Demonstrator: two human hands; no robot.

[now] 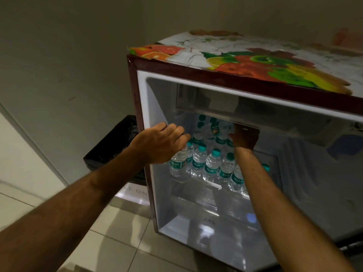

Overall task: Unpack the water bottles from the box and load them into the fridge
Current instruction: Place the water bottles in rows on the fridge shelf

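Both hands are inside the fridge (196, 63): left hand (163, 142) grasping a front-row bottle (177, 163), right hand (245, 137) grasping a stacked one (218, 127). Nudge the pile and it could topple forward.

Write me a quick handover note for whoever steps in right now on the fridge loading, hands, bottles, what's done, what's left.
Left hand: fingers curled round the top of a front-row bottle at the shelf's left end.
Right hand: reaching deep under the freezer tray at a bottle lying across the back bottles; its grip is hidden.
Done: fridge open, a front row of water bottles standing on the upper shelf, more behind.
Left: the box is out of view, so the remaining count is unknown. Lower space holds no bottles I can make out.
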